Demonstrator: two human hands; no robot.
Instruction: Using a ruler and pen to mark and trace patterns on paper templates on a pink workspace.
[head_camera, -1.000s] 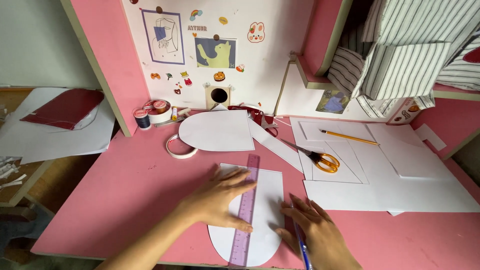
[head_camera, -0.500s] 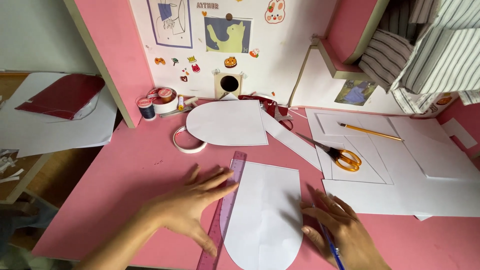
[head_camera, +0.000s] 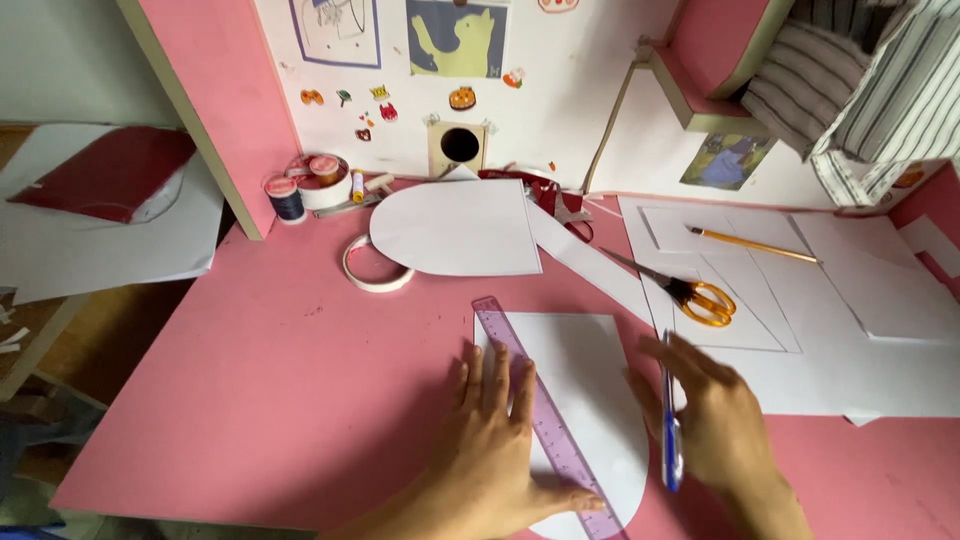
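A: What is the left hand (head_camera: 495, 455) doing?

B: It lies flat, fingers spread, pressing the purple ruler (head_camera: 545, 420) slantwise along the left edge of the round-ended white paper piece (head_camera: 585, 395).

A: And right of the ruler?

B: The right hand (head_camera: 715, 420), loosely curled, holds a blue pen (head_camera: 670, 425), tip off the paper's right edge. I judge it's the lining-up step; next, the ruler needs holding steady.

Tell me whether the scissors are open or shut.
Slightly open: the scissors lie flat on the paper sheets, blades a little apart.
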